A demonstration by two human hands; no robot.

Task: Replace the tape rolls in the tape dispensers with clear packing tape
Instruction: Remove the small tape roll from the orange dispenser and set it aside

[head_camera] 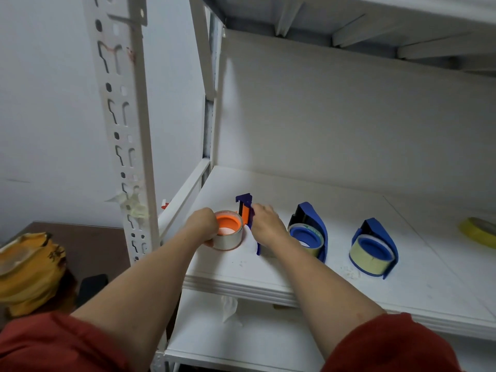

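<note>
On the white shelf (308,275) my left hand (201,224) grips a clear tape roll (228,233) with an orange core, near the shelf's left end. Right beside it my right hand (264,221) holds a dark blue dispenser frame (246,205), whose top sticks up behind the hand; its lower part is hidden. Two more blue dispensers stand to the right, the middle dispenser (312,226) and the right dispenser (375,247), each loaded with a yellowish roll on a blue hub.
A loose yellow tape roll (479,230) lies at the far right of the shelf. A perforated white upright (120,124) stands left of my arms. A yellow bag (29,269) sits on a brown surface at lower left. A lower shelf (241,342) runs beneath.
</note>
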